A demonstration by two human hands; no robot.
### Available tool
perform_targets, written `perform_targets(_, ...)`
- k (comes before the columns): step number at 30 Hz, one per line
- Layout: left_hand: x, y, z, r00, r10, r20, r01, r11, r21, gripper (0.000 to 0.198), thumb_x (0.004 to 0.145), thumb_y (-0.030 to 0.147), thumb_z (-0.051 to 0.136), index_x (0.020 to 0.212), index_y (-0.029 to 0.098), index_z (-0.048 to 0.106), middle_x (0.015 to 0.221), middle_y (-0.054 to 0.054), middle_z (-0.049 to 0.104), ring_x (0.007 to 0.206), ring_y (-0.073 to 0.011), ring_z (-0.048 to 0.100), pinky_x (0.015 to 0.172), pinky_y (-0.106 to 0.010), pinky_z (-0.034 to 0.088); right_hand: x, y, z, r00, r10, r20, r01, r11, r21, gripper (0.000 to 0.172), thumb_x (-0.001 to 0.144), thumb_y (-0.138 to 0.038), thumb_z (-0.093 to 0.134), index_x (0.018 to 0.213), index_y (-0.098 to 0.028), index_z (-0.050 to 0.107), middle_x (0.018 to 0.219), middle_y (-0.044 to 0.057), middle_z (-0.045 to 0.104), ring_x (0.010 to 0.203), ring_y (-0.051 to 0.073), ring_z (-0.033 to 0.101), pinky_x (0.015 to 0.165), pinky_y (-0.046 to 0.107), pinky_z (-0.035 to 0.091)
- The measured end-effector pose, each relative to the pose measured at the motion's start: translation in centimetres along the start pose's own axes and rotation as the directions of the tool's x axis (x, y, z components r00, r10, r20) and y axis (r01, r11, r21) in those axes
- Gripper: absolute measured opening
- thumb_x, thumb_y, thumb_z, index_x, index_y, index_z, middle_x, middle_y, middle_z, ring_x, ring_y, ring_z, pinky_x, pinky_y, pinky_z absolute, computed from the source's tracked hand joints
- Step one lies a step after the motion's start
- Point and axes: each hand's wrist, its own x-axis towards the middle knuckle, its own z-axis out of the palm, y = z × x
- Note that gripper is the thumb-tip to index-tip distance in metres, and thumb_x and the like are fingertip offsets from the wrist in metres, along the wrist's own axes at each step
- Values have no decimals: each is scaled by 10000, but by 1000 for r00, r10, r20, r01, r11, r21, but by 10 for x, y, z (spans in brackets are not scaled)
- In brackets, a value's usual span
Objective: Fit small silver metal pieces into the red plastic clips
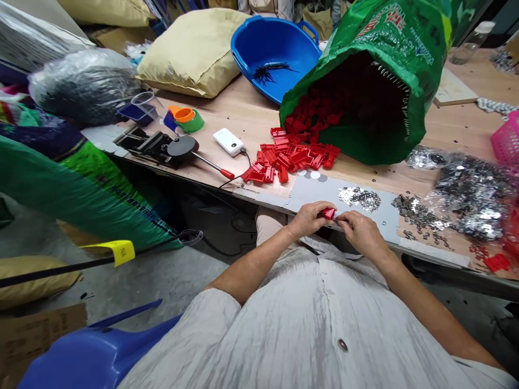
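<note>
The left hand (310, 219) grasps a red part (328, 213) at the front edge of the worktop (211, 113), just above the person's lap, while the right hand (359, 229) pinches a small bit (334, 219), too tiny to make out, against its end. Beyond the hands lies a grey sheet (312, 192) carrying a patch of silver pieces (360, 199); darker pieces (419, 212) spread to the right, next to a clear bag (470, 189) full of metal. A red heap (292, 156) spills from the mouth of a green sack (389, 43), whose bulk fills the middle of the worktop and blocks part of what is behind it. A blue basin (279, 43) with black strips inside sits beyond, beside a tan sack (194, 48). Left of the heap are a power bank (229, 141), its cable running over the edge, and a lever tool (154, 146). A pink basket (506, 138) stands far right.
</note>
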Motion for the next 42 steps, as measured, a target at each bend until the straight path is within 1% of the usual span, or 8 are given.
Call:
perform_targets(6, -9, 10, -4, 997, -68, -37, 63, 991, -119, 269, 736, 232, 730, 987, 177, 652, 964, -40, 678, 899, -164, 619, 885, -292, 455, -11, 14, -1, 994, -103, -24, 106, 978, 181, 249, 952, -304, 443, 1102, -234, 629, 1027, 66, 685, 892, 205, 643, 791, 333, 474)
perform_targets(11, -15, 24, 1, 973, -178, -148, 113, 923, -368, 332, 714, 282, 770, 996, 186, 626, 972, -33, 648, 893, -149, 601, 858, -265, 440, -23, 8, -8, 998, -60, -5, 57, 931, 361, 234, 967, -335, 408, 1118, -220, 544, 932, 62, 708, 746, 186, 637, 685, 316, 481)
perform_targets(14, -17, 36, 6, 943, -311, -122, 159, 738, -656, 279, 755, 336, 745, 939, 175, 609, 904, -12, 645, 853, -137, 630, 833, -263, 448, -26, 2, -13, 996, -87, 3, 77, 891, 448, 347, 986, -365, 391, 1291, -225, 478, 796, 11, 694, 699, 166, 633, 692, 294, 482)
perform_targets(17, -20, 48, 10, 924, -382, 14, 195, 438, -878, 310, 769, 390, 745, 791, 160, 537, 858, -17, 670, 863, -162, 679, 863, -297, 465, -27, -5, -17, 992, -128, 21, 105, 890, 444, 463, 991, -396, 403, 1424, -236, 414, 692, -30, 654, 634, 148, 607, 685, 274, 474)
perform_targets(20, -24, 55, 11, 907, -407, 106, 206, 209, -956, 341, 758, 353, 769, 734, 161, 488, 798, -16, 681, 864, -172, 699, 872, -301, 481, -26, -10, -19, 988, -152, 14, 130, 890, 438, 455, 991, -417, 404, 1410, -250, 461, 669, -39, 635, 586, 137, 583, 668, 264, 472)
perform_targets(23, -26, 58, 12, 888, -438, 141, 200, 91, -976, 305, 773, 310, 759, 721, 156, 500, 747, -10, 659, 806, -160, 696, 841, -288, 503, -26, -12, -19, 984, -180, 1, 161, 884, 439, 436, 988, -435, 406, 1374, -260, 506, 653, -39, 621, 542, 134, 563, 623, 259, 468)
perform_targets(31, -25, 67, 15, 845, -500, 189, 202, -27, -979, 200, 839, 235, 685, 733, 130, 552, 748, -26, 635, 753, -136, 671, 864, -298, 528, -24, -7, -15, 983, -171, -69, 185, 902, 389, 404, 982, -451, 409, 1293, -254, 575, 632, -16, 618, 557, 161, 582, 597, 283, 457)
perform_targets(42, -26, 64, 22, 817, -534, 216, 188, -108, -976, 113, 877, 202, 633, 811, 112, 619, 789, -49, 662, 742, -130, 669, 876, -295, 535, -26, -12, -16, 973, -190, -133, 216, 952, 216, 340, 988, -410, 414, 1220, -267, 616, 974, 27, 753, 733, 186, 700, 638, 279, 485)
